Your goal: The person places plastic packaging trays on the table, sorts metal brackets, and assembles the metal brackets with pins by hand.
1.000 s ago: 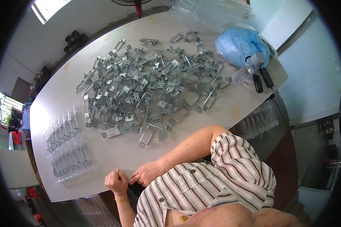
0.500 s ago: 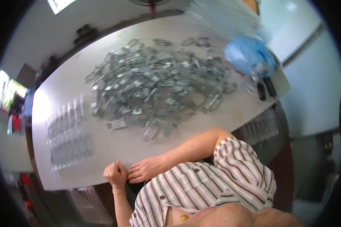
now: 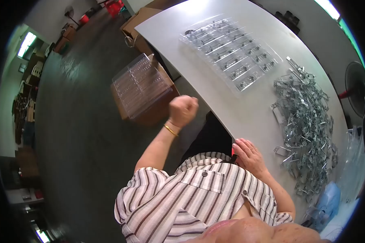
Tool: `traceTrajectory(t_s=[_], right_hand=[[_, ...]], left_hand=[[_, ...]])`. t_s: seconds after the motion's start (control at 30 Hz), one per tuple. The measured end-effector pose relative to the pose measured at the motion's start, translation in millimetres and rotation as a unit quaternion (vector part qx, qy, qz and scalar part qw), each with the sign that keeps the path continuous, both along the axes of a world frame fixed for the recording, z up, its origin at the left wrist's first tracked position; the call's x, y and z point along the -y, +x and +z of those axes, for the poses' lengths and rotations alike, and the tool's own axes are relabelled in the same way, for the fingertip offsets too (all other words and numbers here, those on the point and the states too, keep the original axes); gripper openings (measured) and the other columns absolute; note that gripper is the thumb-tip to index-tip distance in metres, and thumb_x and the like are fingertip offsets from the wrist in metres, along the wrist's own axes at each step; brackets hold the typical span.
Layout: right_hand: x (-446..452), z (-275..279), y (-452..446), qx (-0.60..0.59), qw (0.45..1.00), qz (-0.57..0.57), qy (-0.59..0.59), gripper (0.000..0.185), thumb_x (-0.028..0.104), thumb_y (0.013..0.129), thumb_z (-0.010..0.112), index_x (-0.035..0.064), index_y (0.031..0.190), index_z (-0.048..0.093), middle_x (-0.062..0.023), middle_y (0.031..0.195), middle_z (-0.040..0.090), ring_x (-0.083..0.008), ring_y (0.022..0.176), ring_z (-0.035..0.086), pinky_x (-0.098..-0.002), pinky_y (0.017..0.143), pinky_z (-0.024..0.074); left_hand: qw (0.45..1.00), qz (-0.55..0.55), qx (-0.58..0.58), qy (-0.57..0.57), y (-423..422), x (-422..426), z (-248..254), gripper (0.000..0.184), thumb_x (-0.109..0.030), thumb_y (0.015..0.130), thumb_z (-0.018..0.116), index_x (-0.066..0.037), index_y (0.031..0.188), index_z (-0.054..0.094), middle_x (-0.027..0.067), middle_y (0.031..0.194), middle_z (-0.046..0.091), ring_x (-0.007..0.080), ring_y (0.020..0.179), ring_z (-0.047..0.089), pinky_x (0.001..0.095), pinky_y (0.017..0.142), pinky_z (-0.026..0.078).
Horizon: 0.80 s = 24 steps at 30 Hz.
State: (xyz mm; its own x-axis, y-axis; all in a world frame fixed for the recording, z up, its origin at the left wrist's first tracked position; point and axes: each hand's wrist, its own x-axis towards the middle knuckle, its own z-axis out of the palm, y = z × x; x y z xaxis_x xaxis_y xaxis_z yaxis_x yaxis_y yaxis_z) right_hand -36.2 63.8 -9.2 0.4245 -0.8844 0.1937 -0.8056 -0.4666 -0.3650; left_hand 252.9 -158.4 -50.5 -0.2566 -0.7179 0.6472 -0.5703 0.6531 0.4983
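My left hand (image 3: 183, 110) is curled into a fist beside the table edge, a yellow bangle (image 3: 171, 129) on its wrist. Nothing shows sticking out of the fist. My right hand (image 3: 249, 156) lies with fingers extended on the near edge of the white table (image 3: 215, 97). Close to its fingertips is a small red and black item I cannot make out. Beyond the right hand spreads a heap of small metal hardware pieces (image 3: 306, 125). A clear plastic blister tray (image 3: 231, 52) with metal pieces in its slots sits farther along the table.
Left of the table, an open cardboard box (image 3: 166, 107) carries clear plastic trays (image 3: 140, 87). Another cardboard box (image 3: 144, 18) stands farther back. A blue plastic bag (image 3: 328, 200) lies at the right, near a fan (image 3: 355, 87).
My view has swung left, bringing the floor and boxes into sight. The left fist has moved away from the right hand, out past the table edge. The right hand stays at the edge.
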Motion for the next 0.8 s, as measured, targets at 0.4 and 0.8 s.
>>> traceTrajectory(t_s=[0.4, 0.8], right_hand=[[6, 3, 9, -0.065, 0.997, -0.032, 0.013, 0.045, 0.001, 0.084, 0.064, 0.0049, 0.129, 0.069, -0.0114, 0.146, 0.058, -0.0297, 0.137, 0.055, -0.0457, 0.118, 0.0413], [20, 5, -9, -0.041, 0.998, -0.045, 0.026, 0.032, 0.007, 0.082, 0.069, 0.0021, 0.113, 0.074, -0.0082, 0.142, 0.060, -0.0276, 0.133, 0.057, -0.0431, 0.115, 0.0457]], left_hand=[[0.890, 0.370, 0.121, 0.239, 264, 115, -203, 0.018, -0.007, 0.090, 0.063, -0.002, 0.107, 0.060, 0.0258, 0.115, 0.060, 0.0466, 0.108, 0.060, 0.0510, 0.095, 0.052], [0.879, 0.272, 0.309, 0.242, 276, 162, -265, 0.022, -0.013, 0.087, 0.060, 0.003, 0.103, 0.062, 0.0301, 0.104, 0.066, 0.0491, 0.105, 0.064, 0.0537, 0.096, 0.052]])
